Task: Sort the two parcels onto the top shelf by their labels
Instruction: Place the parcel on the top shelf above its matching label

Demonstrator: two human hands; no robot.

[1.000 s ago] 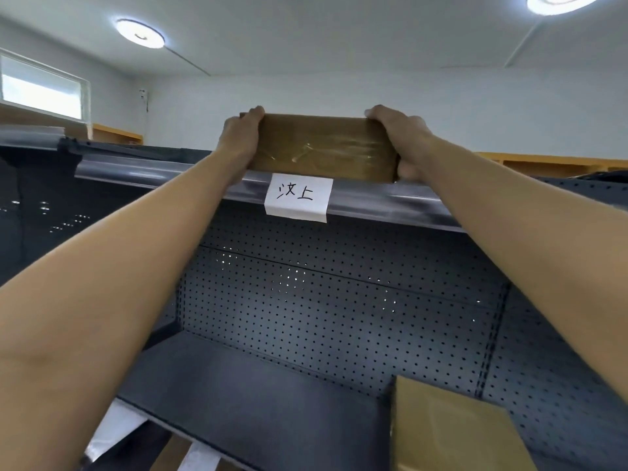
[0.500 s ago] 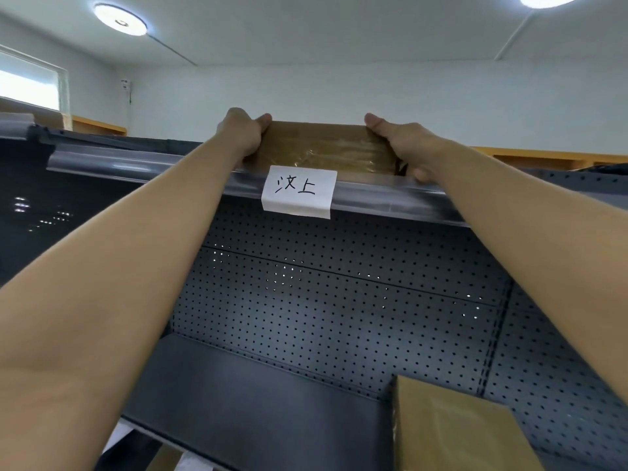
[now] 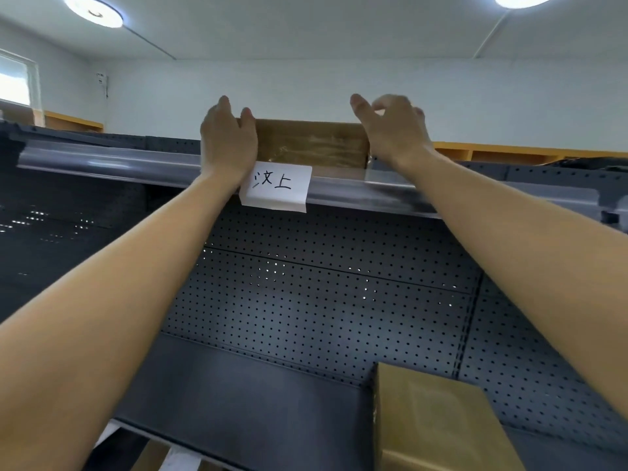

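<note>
Your parcel sits on the top shelf, right behind the front rail, directly above the white paper label with two handwritten characters. It's a brown cardboard box wrapped in shiny clear tape, long side facing you.

Your left hand is against the parcel's left end, fingers flat and together, thumb tip over the top front corner. It's touching the box; whether it actually grips or just rests there, can't tell. The wrist covers the label's left edge.

Your right hand is at the parcel's right end, fingers spread loose and curled, thumb sticking up and off the box. The hand is open, holding nothing; the palm is just beside the right corner, contact unclear, a bit blurred.

Both forearms reach up from the bottom corners.

Second parcel: plain brown box on the lower shelf, at the bottom right, close to the dark pegboard back panel. Well apart from both hands.

Two round ceiling lights are on. There's a window at far left, and orange wooden shelving behind the top shelf.
</note>
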